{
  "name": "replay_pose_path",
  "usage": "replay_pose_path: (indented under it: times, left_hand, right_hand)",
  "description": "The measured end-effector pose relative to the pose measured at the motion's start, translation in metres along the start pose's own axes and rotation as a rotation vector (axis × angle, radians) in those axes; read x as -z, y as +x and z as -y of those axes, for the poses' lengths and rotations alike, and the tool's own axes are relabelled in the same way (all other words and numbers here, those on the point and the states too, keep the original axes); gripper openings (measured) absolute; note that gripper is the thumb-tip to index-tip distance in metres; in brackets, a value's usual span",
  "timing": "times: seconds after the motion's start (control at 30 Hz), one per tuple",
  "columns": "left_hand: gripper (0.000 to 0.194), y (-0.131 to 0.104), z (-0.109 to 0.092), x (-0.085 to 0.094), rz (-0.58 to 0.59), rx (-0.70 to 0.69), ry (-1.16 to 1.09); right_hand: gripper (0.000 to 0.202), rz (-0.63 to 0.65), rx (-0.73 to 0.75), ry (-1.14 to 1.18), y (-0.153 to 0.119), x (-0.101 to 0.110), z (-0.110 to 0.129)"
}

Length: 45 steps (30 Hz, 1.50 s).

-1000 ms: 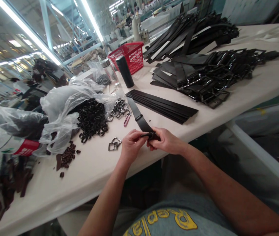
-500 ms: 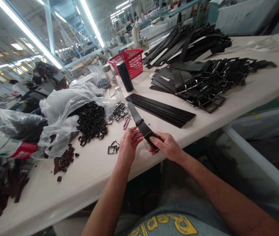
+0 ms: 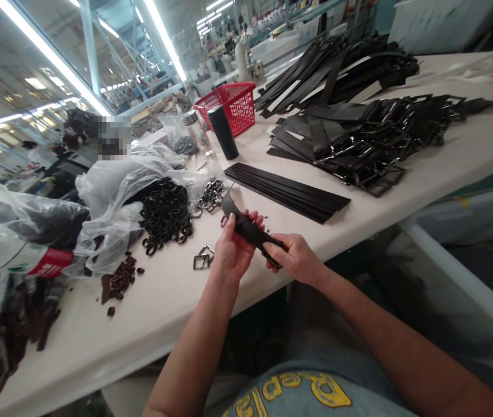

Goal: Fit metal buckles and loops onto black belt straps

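A black belt strap (image 3: 250,230) slants between my two hands, over the near edge of the table. My right hand (image 3: 287,255) grips its lower end, thumb on top; the fingers partly hide that end. My left hand (image 3: 235,246) is closed round the strap higher up, with the thumb on its upper face. The strap's free end sticks out past the left hand towards the loose buckles. Left of my left hand lie a few metal buckle frames (image 3: 203,258). Beyond the hands, several flat black strips (image 3: 287,194) lie side by side.
Black loops (image 3: 167,215) and small brown pieces (image 3: 121,278) are heaped at the left beside plastic bags (image 3: 111,191). Buckled straps (image 3: 359,139) pile up at the right. A dark cylinder (image 3: 223,133) and a red basket (image 3: 233,110) stand at the back. A person is beyond the bags.
My left hand, open beside the strap before, has closed round it and moved slightly up along it. The strap's free end now bends. My right hand keeps its grip.
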State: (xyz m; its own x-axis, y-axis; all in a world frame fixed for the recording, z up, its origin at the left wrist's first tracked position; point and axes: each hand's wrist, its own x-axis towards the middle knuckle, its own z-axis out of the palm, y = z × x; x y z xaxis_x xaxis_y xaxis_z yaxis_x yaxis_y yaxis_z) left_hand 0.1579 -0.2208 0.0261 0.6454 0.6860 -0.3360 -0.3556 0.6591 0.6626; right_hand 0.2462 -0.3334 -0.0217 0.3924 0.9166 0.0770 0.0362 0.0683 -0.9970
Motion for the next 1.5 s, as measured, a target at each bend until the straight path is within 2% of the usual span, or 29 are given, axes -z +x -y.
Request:
replay_pose_path:
  times: [0.2,0.33,0.43,0.57,0.73,0.9,1.0,1.2,1.5]
  left_hand:
    - [0.019,-0.016,0.013,0.01,0.124,-0.181,0.133]
    - [0.028,-0.016,0.028,0.019,0.18,-0.112,0.264]
    - [0.033,-0.015,0.036,0.022,0.164,-0.052,0.29]
    - [0.037,-0.016,0.039,0.024,0.141,-0.115,0.259]
    - [0.042,-0.019,0.038,0.025,0.168,-0.149,0.326]
    - [0.034,-0.022,0.047,0.025,0.158,-0.244,0.34]
    - [0.034,-0.021,0.053,0.026,0.143,-0.24,0.34]
    - [0.03,-0.019,0.051,0.026,0.193,-0.19,0.394]
    - [0.013,-0.014,0.041,0.025,0.282,-0.227,0.401]
  right_hand:
    - [0.026,-0.036,0.003,-0.078,0.004,-0.004,0.002]
    - [0.027,-0.044,0.073,-0.156,0.002,-0.004,-0.001]
    - [0.027,-0.057,0.092,-0.206,0.003,-0.004,0.0]
    - [0.024,-0.03,0.049,-0.16,0.005,-0.004,0.003]
    - [0.024,0.003,-0.002,-0.116,0.007,-0.004,0.003]
    - [0.023,-0.055,0.06,-0.221,0.007,-0.006,0.002]
    - [0.025,-0.072,0.096,-0.229,0.005,-0.006,0.002]
    - [0.027,0.029,0.092,-0.137,0.004,-0.001,0.001]
    - [0.024,0.09,0.087,-0.343,0.01,-0.001,0.005]
